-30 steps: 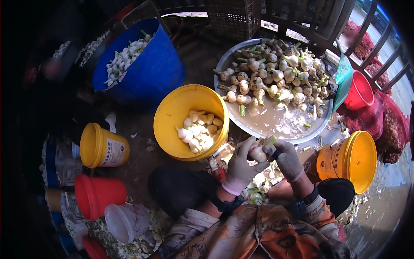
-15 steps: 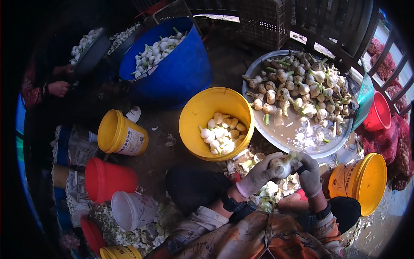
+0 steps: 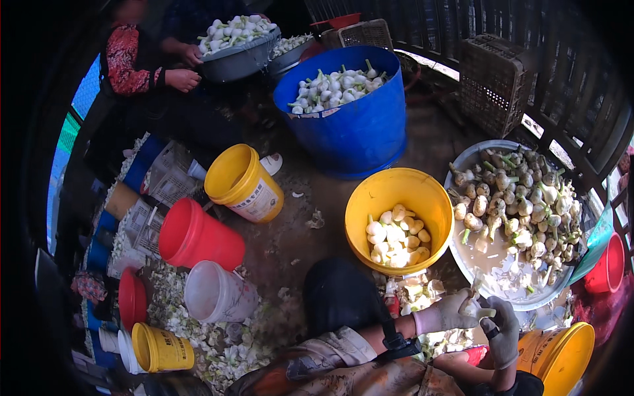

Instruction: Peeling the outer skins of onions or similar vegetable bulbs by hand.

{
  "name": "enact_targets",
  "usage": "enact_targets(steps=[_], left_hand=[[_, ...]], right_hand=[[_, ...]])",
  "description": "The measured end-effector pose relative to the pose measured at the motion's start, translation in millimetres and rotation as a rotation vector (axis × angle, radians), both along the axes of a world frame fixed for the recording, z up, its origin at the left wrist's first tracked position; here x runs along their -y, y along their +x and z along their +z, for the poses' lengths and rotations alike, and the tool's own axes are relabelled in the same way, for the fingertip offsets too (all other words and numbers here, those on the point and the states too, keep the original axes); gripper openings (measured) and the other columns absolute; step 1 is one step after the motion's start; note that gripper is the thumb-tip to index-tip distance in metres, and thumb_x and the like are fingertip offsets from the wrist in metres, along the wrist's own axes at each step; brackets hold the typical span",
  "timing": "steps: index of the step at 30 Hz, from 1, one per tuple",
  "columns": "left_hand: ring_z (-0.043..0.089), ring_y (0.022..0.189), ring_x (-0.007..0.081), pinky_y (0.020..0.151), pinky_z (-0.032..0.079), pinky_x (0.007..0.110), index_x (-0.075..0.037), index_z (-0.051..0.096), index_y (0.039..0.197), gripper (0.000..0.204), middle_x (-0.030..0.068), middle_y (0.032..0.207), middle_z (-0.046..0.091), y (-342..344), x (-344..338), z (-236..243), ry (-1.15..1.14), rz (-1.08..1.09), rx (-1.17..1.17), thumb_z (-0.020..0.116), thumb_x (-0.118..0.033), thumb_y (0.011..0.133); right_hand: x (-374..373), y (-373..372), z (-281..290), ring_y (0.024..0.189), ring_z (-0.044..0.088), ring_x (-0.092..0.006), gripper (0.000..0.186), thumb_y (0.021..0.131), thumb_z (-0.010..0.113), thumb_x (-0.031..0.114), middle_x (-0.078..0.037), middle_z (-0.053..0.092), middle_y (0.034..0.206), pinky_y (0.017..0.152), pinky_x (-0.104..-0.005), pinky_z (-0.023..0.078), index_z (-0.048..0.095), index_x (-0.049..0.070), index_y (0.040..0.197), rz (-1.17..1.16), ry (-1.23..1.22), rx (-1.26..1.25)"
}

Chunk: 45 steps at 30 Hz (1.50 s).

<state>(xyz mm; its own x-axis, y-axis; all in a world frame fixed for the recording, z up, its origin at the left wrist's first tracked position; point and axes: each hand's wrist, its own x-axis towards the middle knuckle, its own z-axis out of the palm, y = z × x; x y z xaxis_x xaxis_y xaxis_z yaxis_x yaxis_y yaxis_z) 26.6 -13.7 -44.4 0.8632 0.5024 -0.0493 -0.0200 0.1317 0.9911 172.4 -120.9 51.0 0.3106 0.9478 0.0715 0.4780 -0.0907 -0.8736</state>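
Observation:
My left hand (image 3: 444,315), in a pale work glove, is closed around a whitish garlic bulb (image 3: 470,307). The bulb's green stem points toward my right hand (image 3: 503,333), which is gloved too. Its curled fingers and thumb are at the stem end; whether a small tool is tucked in them is hidden. Just beyond, to the left, a yellow bucket (image 3: 355,231) contains peeled white garlic bulbs (image 3: 396,241). Right of it stands a wide metal basin (image 3: 463,261) with muddy, unpeeled garlic bulbs (image 3: 522,198) in brownish water.
A large blue tub (image 3: 356,142) of trimmed garlic stands farther back. Yellow bucket (image 3: 261,191), red bucket (image 3: 205,234) and white bucket (image 3: 221,294) stand left among peelings (image 3: 198,330). Another yellow bucket (image 3: 561,356) tilts at my right. Beyond, a person's hand (image 3: 183,80) is near a grey basin (image 3: 244,61).
My view has swung left, so everything sits farther right in the picture. The garlic bulb has turned in my hands; its stem now points right, and my right hand has shifted to the stem end.

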Motion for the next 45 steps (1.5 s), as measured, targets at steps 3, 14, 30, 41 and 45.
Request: enact_targets(steps=[3,14,30,41,45], left_hand=[[0.057,0.093,0.0152,0.082,0.047,0.029,-0.001,0.048,0.12,0.064,0.0093,0.102,0.06,-12,-4,0,-0.089,0.003,-0.014,0.072,-0.044,0.079],[0.062,0.083,0.031,0.077,0.05,0.035,-0.003,0.064,0.101,0.02,0.0134,0.094,0.063,-30,12,62,0.717,0.223,0.102,0.068,-0.012,0.083],[0.059,0.1,0.0259,0.085,0.048,0.035,-0.01,0.065,0.102,0.025,0.0079,0.107,0.06,-9,-11,82,0.88,0.127,0.028,0.072,-0.017,0.08],[0.06,0.089,0.0268,0.08,0.049,0.035,-0.008,0.062,0.095,0.018,0.0081,0.095,0.058,-13,-11,85,0.714,0.15,0.106,0.071,-0.012,0.079],[0.06,0.085,0.0284,0.076,0.049,0.038,-0.009,0.061,0.093,0.018,0.0085,0.093,0.058,-14,-4,82,0.916,0.199,-0.006,0.07,-0.012,0.079]], right_hand=[[-11,-15,14,0.084,0.056,-0.0241,0.021,0.079,0.067,0.013,-0.011,0.061,0.087,0.078,-0.0337,0.044,0.064,0.003,0.097,0.089,0.04,-0.028],[-16,22,-18,0.075,0.057,-0.0116,0.017,0.093,0.058,0.014,-0.005,0.061,0.082,0.067,-0.0253,0.045,0.061,-0.001,0.1,-0.171,0.086,-0.241],[-4,15,18,0.068,0.061,-0.0224,0.023,0.078,0.07,0.005,-0.008,0.059,0.081,0.063,-0.033,0.048,0.064,0.008,0.1,0.083,0.137,0.207],[-7,20,6,0.068,0.06,-0.021,0.015,0.078,0.07,0.007,-0.009,0.061,0.078,0.06,-0.0318,0.048,0.064,0.005,0.092,0.041,0.132,0.125],[-4,19,-7,0.065,0.058,-0.0154,0.012,0.081,0.068,0.007,-0.006,0.061,0.076,0.06,-0.0292,0.047,0.063,0.003,0.091,-0.078,0.154,-0.101]])
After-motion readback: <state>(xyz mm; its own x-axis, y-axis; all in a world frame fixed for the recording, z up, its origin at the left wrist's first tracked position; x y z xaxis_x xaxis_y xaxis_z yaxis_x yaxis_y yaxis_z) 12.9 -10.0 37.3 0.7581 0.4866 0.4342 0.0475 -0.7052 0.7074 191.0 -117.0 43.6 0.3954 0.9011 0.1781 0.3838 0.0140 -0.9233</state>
